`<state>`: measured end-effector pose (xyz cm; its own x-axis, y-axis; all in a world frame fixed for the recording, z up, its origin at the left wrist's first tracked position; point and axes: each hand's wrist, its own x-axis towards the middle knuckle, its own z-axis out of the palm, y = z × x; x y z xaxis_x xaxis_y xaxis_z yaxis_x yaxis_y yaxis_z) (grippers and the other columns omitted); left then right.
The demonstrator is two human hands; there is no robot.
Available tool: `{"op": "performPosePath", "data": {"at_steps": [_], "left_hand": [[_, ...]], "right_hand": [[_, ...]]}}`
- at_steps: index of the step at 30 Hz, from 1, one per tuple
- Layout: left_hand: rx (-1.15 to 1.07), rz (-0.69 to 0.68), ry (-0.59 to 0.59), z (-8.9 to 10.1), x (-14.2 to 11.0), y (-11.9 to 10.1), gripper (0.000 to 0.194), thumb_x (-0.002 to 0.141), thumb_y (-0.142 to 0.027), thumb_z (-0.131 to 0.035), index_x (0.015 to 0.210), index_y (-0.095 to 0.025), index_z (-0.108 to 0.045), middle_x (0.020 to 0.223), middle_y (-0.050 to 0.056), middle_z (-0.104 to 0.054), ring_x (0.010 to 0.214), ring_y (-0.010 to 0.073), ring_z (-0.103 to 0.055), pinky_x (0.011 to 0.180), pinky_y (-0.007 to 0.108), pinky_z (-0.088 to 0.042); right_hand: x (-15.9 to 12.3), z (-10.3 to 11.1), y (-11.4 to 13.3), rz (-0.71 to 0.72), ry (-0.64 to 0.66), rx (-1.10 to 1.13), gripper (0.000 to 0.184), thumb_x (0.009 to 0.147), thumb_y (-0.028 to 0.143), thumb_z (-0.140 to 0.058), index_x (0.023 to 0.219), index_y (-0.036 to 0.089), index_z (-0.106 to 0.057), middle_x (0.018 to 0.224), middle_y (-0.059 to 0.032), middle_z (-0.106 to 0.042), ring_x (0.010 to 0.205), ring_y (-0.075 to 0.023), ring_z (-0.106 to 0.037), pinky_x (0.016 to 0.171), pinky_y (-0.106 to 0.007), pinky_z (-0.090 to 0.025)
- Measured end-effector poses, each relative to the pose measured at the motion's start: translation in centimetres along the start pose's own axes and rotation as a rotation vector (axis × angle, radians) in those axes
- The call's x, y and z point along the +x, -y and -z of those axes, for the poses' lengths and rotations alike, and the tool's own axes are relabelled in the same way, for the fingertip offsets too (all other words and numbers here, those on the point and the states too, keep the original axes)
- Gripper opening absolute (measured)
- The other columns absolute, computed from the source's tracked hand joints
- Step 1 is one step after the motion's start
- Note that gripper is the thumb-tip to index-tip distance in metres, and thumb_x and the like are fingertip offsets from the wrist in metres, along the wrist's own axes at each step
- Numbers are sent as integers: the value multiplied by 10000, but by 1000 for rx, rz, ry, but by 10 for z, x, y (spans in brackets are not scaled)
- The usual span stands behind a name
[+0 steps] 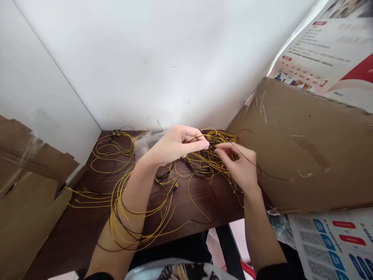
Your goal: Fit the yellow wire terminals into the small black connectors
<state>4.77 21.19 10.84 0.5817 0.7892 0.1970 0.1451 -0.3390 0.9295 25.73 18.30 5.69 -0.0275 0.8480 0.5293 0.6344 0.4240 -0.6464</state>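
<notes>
My left hand [186, 142] is closed in a pinch on a yellow wire, thumb against the fingers. Close to its right, my right hand [237, 161] pinches a thin dark wire [266, 173] that trails off to the right. The fingertips of both hands nearly meet, and what lies between them is too small to make out. Just behind and below them is a tangled heap of yellow and black wires [217, 165]. Several loops of yellow and brown wire [116, 225] hang round my left forearm.
A coil of yellow wire [112, 171] lies at the back left of the dark brown table [186, 210], beside a clear plastic bag [142, 146]. Cardboard [291, 155] stands along the right, with more cardboard [32, 194] at left. A white wall [163, 70] closes off the back.
</notes>
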Motion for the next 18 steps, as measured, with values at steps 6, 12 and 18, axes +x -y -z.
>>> {"op": "performPosePath", "data": {"at_steps": [6,12,18], "left_hand": [[12,-10,242,2,-8,-5,160,816,-266,-587,730,-134,-617,503,-63,-371,454,44,-297,431,190,-241],[97,-94,674,-10,-6,-8,173,821,-254,-586,703,-131,-614,483,-76,-338,462,53,-286,474,201,-284],[135,-90,802,-18,-8,-16,167,813,-221,-587,669,-138,-606,459,-66,-403,427,61,-317,425,210,-245]], "right_hand": [[-6,5,-13,-221,185,588,151,826,317,-639,806,186,-711,649,-16,-699,511,-123,-604,543,-267,-507],[39,17,-18,-101,12,423,137,797,302,-671,881,203,-714,724,-12,-715,650,-139,-668,666,-286,-553],[59,-47,22,339,778,100,270,827,206,-613,1091,195,-666,1096,-61,-698,1010,-195,-645,914,-367,-506]]}}
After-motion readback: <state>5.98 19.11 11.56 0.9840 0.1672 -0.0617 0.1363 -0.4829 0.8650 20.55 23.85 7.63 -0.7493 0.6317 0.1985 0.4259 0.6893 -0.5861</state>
